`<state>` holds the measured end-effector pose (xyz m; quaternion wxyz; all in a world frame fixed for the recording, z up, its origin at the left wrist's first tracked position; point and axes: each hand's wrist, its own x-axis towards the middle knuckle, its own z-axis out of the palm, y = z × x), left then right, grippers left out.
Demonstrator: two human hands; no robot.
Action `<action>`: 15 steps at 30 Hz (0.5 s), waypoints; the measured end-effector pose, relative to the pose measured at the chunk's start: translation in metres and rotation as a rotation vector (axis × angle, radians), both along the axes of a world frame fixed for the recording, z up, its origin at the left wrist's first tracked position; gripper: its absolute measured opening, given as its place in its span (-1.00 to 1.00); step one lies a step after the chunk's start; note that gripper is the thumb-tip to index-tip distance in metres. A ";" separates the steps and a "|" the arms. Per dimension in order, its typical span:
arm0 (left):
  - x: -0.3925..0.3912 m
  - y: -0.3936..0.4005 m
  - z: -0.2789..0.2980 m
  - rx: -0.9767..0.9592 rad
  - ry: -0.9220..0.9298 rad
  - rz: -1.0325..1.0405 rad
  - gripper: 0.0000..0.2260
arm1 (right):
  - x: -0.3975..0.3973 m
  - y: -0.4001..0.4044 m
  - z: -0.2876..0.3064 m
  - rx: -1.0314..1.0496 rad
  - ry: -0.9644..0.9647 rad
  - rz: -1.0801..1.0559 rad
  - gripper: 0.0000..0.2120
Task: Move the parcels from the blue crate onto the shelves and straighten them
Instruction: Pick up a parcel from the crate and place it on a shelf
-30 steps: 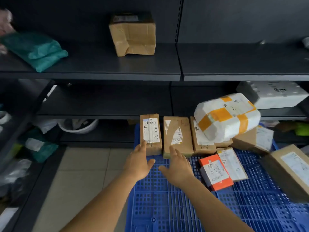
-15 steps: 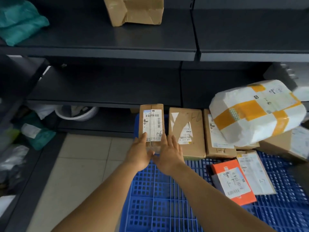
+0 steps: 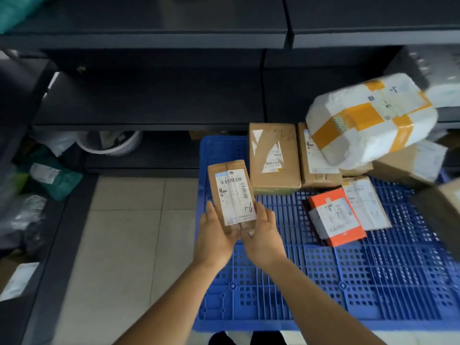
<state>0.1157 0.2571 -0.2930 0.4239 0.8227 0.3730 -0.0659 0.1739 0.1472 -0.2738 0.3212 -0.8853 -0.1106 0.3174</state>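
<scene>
A small brown parcel point(image 3: 231, 195) was held between the left hand point(image 3: 215, 236) and right hand point(image 3: 263, 239), fingers curled round its near end, raised above the blue crate point(image 3: 348, 282). Pick-up step, seemingly. Next, the shelf point(image 3: 149, 105) beyond the hands would probably be reached, label squared up.

Small brown parcel point(image 3: 231, 195): near end covered by left hand point(image 3: 214, 241) and right hand point(image 3: 263, 241); label print too fine to read beyond a handwritten mark; white parcel with orange tape point(image 3: 368, 120) motion-blurred, hiding the far part of a brown box point(image 3: 318, 158) under it; large carton point(image 3: 445, 215) cut off by right edge; teal bag point(image 3: 15, 11) cut off at top-left corner, blurred; blue crate point(image 3: 348, 295) runs off the right edge; grey bundle point(image 3: 433, 66) on right shelf smeared, unidentifiable.
</scene>
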 end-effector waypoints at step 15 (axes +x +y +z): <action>-0.045 -0.104 0.011 -0.065 0.061 -0.022 -0.45 | -0.041 -0.103 -0.002 -0.023 0.107 -0.029 -0.45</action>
